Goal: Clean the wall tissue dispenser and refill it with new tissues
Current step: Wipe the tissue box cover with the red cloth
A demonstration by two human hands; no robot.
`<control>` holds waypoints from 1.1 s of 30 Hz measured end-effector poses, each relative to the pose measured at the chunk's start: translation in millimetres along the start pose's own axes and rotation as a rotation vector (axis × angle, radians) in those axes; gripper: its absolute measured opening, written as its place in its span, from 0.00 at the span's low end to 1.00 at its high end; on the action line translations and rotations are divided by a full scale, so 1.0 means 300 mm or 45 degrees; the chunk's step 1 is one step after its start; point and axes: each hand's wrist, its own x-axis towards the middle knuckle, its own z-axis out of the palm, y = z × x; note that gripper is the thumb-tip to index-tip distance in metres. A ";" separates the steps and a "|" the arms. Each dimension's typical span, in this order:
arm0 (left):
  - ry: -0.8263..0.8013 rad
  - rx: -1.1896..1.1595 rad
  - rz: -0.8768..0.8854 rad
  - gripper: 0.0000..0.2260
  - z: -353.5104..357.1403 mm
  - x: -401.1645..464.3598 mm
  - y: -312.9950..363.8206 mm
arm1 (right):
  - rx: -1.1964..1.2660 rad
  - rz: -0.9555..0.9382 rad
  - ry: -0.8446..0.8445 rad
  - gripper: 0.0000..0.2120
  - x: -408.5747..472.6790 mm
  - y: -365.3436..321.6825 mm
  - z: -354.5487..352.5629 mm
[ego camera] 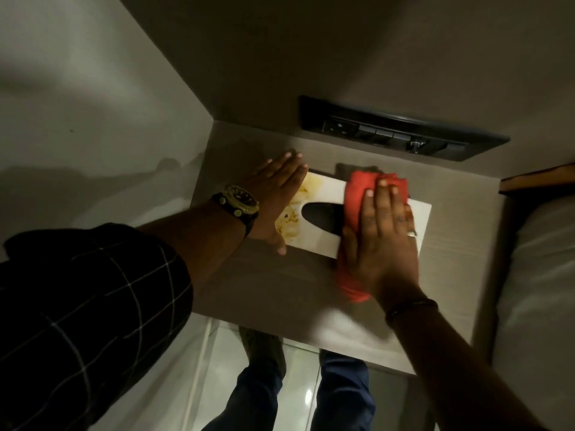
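Observation:
A white tissue dispenser (323, 191) with a dark oval slot lies flat on a grey bedside shelf (280, 281). Yellow-brown stains cover its left part. My left hand (273, 194), with straight fingers, presses on the dispenser's left end and wears a wristwatch. My right hand (382, 237) presses flat on a red cloth (357, 194) that lies over the dispenser's right half and hangs past its near edge. No tissues are visible in the slot.
A black switch and socket panel (401, 132) is set in the wall just beyond the shelf. A bed with white bedding (541, 275) lies to the right. Below the shelf, my legs and shoes stand on a glossy tiled floor (298, 384).

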 end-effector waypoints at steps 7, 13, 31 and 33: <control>0.074 -0.005 0.020 0.68 0.022 0.004 -0.007 | -0.025 0.407 0.086 0.33 0.000 -0.088 0.015; 0.146 -0.072 0.017 0.60 0.032 0.005 -0.002 | 0.122 0.268 0.098 0.32 0.095 -0.335 0.039; 0.189 -0.233 -0.059 0.68 -0.009 -0.024 0.045 | 0.097 0.644 0.298 0.34 0.111 0.125 0.002; 0.419 -0.357 0.018 0.61 0.005 -0.019 0.156 | 0.107 0.690 0.304 0.35 0.117 0.129 0.015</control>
